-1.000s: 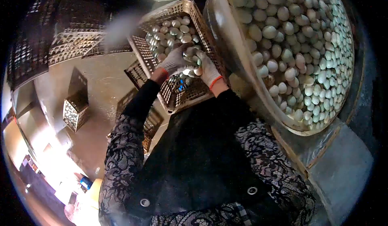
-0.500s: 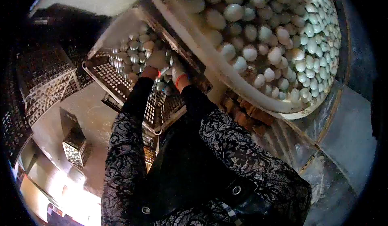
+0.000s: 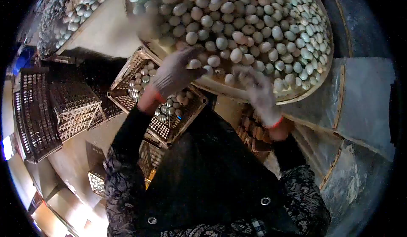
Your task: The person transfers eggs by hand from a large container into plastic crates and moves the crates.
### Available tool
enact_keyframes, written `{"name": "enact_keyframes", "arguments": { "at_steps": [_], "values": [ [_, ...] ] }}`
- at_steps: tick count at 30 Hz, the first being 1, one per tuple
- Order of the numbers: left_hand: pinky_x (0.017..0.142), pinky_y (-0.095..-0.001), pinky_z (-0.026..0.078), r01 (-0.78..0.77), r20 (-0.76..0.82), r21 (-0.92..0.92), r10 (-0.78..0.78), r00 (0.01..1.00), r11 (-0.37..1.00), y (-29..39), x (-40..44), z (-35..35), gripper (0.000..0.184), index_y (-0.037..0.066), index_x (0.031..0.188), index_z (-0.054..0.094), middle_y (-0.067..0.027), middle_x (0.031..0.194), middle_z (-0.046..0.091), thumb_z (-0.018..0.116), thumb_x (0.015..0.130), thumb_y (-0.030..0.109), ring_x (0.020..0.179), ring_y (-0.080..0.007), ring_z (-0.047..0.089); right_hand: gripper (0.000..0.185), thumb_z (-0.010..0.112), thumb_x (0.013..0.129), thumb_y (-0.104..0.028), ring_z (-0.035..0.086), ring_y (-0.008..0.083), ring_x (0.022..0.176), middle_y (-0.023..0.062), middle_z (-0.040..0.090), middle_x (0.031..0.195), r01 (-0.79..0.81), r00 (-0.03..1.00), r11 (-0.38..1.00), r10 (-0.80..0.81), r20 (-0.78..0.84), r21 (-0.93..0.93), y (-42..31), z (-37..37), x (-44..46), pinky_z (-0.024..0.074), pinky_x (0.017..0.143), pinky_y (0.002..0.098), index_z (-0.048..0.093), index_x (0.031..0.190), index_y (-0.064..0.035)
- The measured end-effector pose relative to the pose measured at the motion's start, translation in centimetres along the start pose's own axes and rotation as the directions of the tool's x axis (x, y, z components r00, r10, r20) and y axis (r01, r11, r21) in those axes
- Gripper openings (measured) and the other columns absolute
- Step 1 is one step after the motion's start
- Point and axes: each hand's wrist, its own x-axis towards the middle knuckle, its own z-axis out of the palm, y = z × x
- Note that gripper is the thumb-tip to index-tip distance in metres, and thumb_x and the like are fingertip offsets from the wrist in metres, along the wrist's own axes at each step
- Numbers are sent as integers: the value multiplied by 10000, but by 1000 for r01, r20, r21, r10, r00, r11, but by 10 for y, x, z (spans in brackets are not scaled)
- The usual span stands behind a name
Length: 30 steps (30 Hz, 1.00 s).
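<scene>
The large round vat (image 3: 218,89) is the landmark, filled with pale eggs (image 3: 227,8). The left hand (image 3: 176,71), in a light knitted glove, is over the vat's near rim at its left part, thumb parted from the fingers and pointing at the nearest eggs; it is released, though contact with an egg cannot be told. The right hand (image 3: 257,92), gloved too, is at the vat's near rim further right, slightly blurred, fingers loosely bent and apart beside the eggs, clenched on nothing visible. Left of the vat, close beside its rim, a perforated crate (image 3: 159,129) holds more eggs, partly hidden under the left forearm
</scene>
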Motion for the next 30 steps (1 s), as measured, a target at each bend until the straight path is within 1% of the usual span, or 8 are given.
{"name": "enact_keyframes", "arguments": {
  "at_steps": [5, 8, 10, 15, 17, 20, 23, 30],
  "values": [
    [1012, -423, 380, -203, 358, 337, 74, 931, 919, -39, 55, 59, 698, 80, 1296, 490, -136, 1256, 554, 777, 703, 309, 1118, -319, 540, 383, 538, 942, -268, 448, 300, 1227, 143, 464, 1335, -143, 984, 983, 129, 126, 113, 88, -35, 41, 391, 1003, 352, 504, 1286, -103],
    [961, -439, 419, 117, 492, 298, -258, 831, 947, -60, 66, 86, 945, 65, 1363, 341, -240, 1258, 487, 821, 599, 350, 1216, -454, 347, 388, 447, 976, -260, 303, 296, 1332, 168, 373, 1401, -353, 911, 935, 347, 222, -11, 95, -20, 50, 306, 1080, 376, 453, 1334, -111],
    [952, -419, 429, 209, 468, 204, -283, 837, 956, -61, 67, 95, 932, 57, 1357, 345, -219, 1250, 498, 823, 607, 336, 1191, -410, 384, 391, 370, 992, -264, 244, 305, 1358, 180, 356, 1409, 206, 970, 835, -105, 220, -510, 136, 0, 49, 266, 1103, 387, 433, 1358, -143],
    [927, -371, 453, 355, 366, -250, -252, 896, 901, -35, 70, 94, 897, 38, 1342, 354, -167, 1230, 526, 828, 626, 300, 1128, -298, 474, 359, 374, 974, -193, 425, 335, 1223, 192, 454, 1336, -278, 961, 960, 278, 7, 38, 149, 33, 65, 363, 1017, 409, 483, 1295, -72],
    [917, -352, 462, 387, 347, -395, -255, 903, 833, -32, 70, 96, 884, 30, 1336, 358, -146, 1222, 538, 830, 633, 285, 1102, -254, 510, 769, 524, 878, -551, 367, 224, 1263, 143, 399, 1394, -574, 795, 768, 605, -29, 285, 90, 26, 71, 304, 1029, 332, 394, 1360, 35],
    [916, -321, 463, 321, 255, -492, -218, 942, 810, -26, 68, 93, 734, 31, 1281, 424, -92, 1200, 554, 807, 688, 230, 1084, -184, 508, 769, 531, 857, -585, 439, 219, 1146, 125, 498, 1287, -712, 677, 651, 736, 12, 262, 96, 28, 79, 345, 974, 343, 472, 1305, 37],
    [894, -312, 476, 333, 194, -230, -293, 936, 914, -20, 66, 85, 694, 21, 1277, 430, -84, 1195, 564, 792, 706, 180, 1080, -174, 512, 434, 409, 970, -355, 625, 312, 924, 225, 640, 1012, -483, 864, 847, 503, -40, 224, 101, 32, 75, 463, 817, 419, 585, 1159, -6],
    [916, -334, 478, 261, 134, -414, -225, 965, 872, -32, 64, 85, 785, 74, 1265, 503, -136, 1267, 462, 862, 594, 265, 1129, -239, 503, 537, 449, 935, -487, 616, 288, 963, 192, 649, 1046, -315, 940, 944, 325, -105, 100, 107, 30, 72, 461, 821, 403, 616, 1123, -12]
  ]
}}
